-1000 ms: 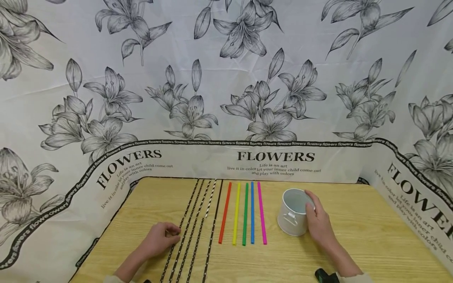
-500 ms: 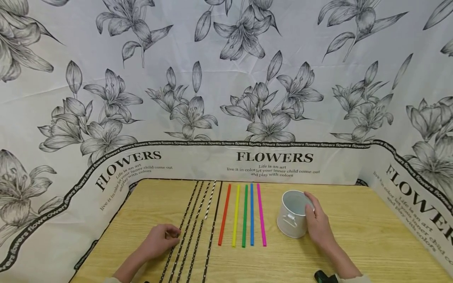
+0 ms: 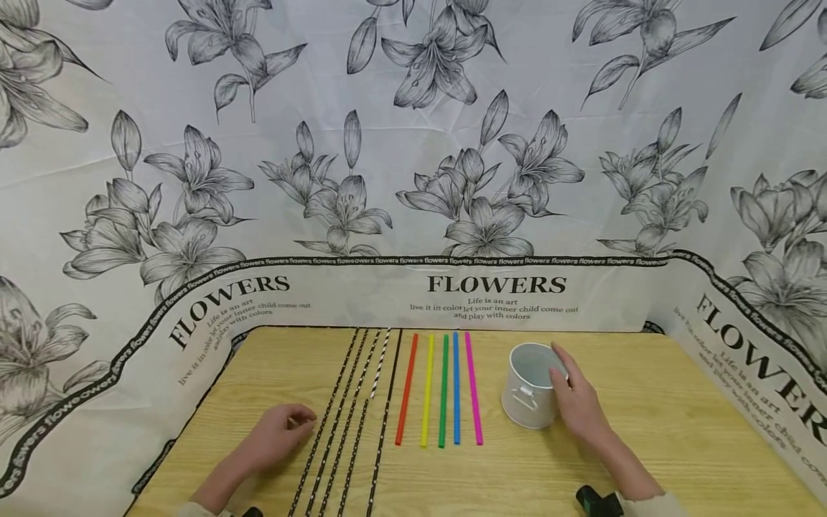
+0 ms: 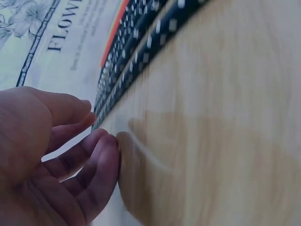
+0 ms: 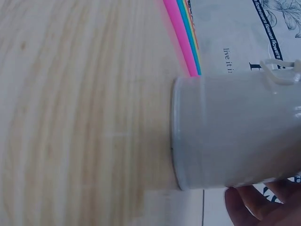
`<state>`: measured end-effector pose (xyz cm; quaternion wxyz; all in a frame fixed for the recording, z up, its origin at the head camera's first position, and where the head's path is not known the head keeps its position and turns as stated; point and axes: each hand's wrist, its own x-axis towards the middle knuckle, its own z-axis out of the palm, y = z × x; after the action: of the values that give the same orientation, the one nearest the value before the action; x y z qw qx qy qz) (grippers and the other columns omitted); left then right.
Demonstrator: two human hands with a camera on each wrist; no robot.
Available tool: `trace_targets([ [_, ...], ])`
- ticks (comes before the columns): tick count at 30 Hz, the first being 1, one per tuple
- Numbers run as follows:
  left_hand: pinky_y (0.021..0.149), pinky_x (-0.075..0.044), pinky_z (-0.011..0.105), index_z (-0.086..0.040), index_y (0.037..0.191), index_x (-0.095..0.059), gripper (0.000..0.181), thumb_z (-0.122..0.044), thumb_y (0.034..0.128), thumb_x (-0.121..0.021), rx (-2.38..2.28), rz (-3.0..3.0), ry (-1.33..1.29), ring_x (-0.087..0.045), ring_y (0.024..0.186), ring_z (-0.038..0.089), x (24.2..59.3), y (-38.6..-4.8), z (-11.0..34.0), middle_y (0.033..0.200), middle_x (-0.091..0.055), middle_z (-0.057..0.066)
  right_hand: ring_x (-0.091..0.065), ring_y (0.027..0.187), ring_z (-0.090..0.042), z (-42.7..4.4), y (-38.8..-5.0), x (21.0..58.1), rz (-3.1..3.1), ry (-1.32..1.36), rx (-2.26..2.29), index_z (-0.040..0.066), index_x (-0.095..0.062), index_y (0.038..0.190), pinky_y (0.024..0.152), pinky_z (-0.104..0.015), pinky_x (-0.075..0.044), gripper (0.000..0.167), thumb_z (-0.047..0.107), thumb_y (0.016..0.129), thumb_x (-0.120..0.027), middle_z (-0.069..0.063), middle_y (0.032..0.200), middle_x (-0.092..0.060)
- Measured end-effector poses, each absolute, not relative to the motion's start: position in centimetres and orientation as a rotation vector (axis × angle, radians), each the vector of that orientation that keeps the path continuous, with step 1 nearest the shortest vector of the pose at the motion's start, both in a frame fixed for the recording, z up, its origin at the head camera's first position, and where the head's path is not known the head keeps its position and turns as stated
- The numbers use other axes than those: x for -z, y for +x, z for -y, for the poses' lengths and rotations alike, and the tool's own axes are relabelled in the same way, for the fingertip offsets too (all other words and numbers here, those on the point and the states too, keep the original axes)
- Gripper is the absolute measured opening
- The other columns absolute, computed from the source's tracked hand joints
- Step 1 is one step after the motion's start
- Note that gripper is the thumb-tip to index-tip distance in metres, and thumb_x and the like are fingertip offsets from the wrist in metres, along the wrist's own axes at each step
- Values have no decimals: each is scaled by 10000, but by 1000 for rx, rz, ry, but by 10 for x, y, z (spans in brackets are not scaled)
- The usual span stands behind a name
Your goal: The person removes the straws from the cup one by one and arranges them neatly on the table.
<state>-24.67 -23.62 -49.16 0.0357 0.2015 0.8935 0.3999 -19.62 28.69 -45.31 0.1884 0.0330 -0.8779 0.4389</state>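
Note:
In the head view my right hand (image 3: 580,402) holds a small white metal bucket (image 3: 526,402) by its right side, the thumb at the rim. The bucket stands upright on the wooden table, its wire handle hanging at the side; the right wrist view shows fingertips against the bucket wall (image 5: 230,132). My left hand (image 3: 278,434) hovers just left of a row of long black patterned straws (image 3: 323,431). Its fingers are loosely curled, and nothing lies between them in the left wrist view, where dotted black straws (image 4: 141,56) run past the fingertips.
Between the black straws and the bucket lie single red (image 3: 406,388), yellow (image 3: 428,388), green (image 3: 444,388), blue (image 3: 456,388) and pink (image 3: 474,388) straws. A short striped straw (image 3: 380,362) lies at the back. Flower-printed cloth (image 3: 413,179) encloses the table's back and sides.
My left hand has drawn slightly left, away from the black straws. The right hand stays on the bucket, which keeps its place; the head view has shifted a little.

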Motion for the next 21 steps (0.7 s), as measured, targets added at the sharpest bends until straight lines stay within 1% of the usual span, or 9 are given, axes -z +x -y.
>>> trace_targets([
  [1, 672, -523, 268, -41, 1060, -680, 182, -166, 929, -663, -1199, -2761, 607, -599, 811, 161, 489, -248, 240, 922, -655, -8, -243, 1363, -502, -288, -196, 450, 2489, 103, -1231, 83, -161, 1558, 1033, -671, -246, 556, 335, 1077, -288, -272, 1533, -235],
  [3, 683, -523, 286, -48, 1057, -680, 170, -156, 927, -663, -1102, -2829, 572, -599, 813, 154, 482, -252, 248, 914, -649, -10, -239, 1348, -534, -290, -195, 442, 2512, 123, -1220, 75, -118, 1561, 1025, -689, -232, 569, 337, 1079, -269, -307, 1521, -224],
  [5, 687, -526, 315, -58, 1061, -684, 169, -155, 923, -669, -957, -2931, 561, -605, 824, 159, 474, -255, 258, 924, -648, -6, -279, 1314, -559, -297, -193, 433, 2517, 138, -1187, 57, -113, 1556, 1000, -702, -250, 568, 327, 1080, -262, -335, 1494, -251],
  [8, 690, -527, 364, -59, 1060, -690, 177, -142, 903, -691, -691, -3102, 600, -616, 847, 187, 462, -259, 274, 955, -647, 18, -350, 1254, -572, -311, -192, 416, 2544, 150, -1101, 19, -135, 1542, 941, -705, -318, 587, 336, 1075, -298, -357, 1453, -300],
  [10, 661, -523, 399, -44, 1046, -689, 201, -127, 867, -726, -516, -3226, 673, -614, 817, 228, 453, -259, 285, 951, -641, 55, -348, 1251, -570, -323, -192, 402, 2592, 149, -1025, 22, -138, 1543, 917, -706, -337, 623, 368, 1065, -338, -344, 1470, -281],
  [12, 644, -519, 445, -32, 1038, -682, 240, -122, 828, -756, -347, -3337, 733, -609, 817, 291, 442, -258, 296, 948, -637, 97, -308, 1274, -575, -333, -193, 389, 2659, 150, -936, 28, -124, 1548, 926, -711, -319, 675, 400, 1049, -385, -337, 1495, -239],
  [15, 634, -502, 523, -20, 1066, -663, 328, -136, 785, -786, -122, -3479, 787, -584, 838, 387, 425, -259, 305, 967, -627, 164, -250, 1295, -587, -349, -195, 366, 2734, 179, -775, 34, -95, 1554, 951, -723, -267, 722, 392, 1034, -447, -346, 1508, -194],
  [18, 685, -478, 602, -10, 1160, -638, 449, -179, 775, -794, 30, -3558, 796, -553, 952, 472, 407, -261, 307, 1055, -613, 223, -268, 1274, -595, -362, -195, 345, 2744, 228, -634, 43, -63, 1556, 952, -717, -269, 748, 346, 1024, -491, -365, 1495, -200],
  [21, 778, -423, 666, -22, 1258, -592, 559, -232, 781, -793, 72, -3599, 779, -485, 1081, 539, 394, -266, 305, 1169, -566, 277, -292, 1246, -603, -372, -196, 329, 2753, 242, -533, 76, 8, 1558, 926, -719, -292, 793, 353, 1017, -502, -365, 1498, -191],
])
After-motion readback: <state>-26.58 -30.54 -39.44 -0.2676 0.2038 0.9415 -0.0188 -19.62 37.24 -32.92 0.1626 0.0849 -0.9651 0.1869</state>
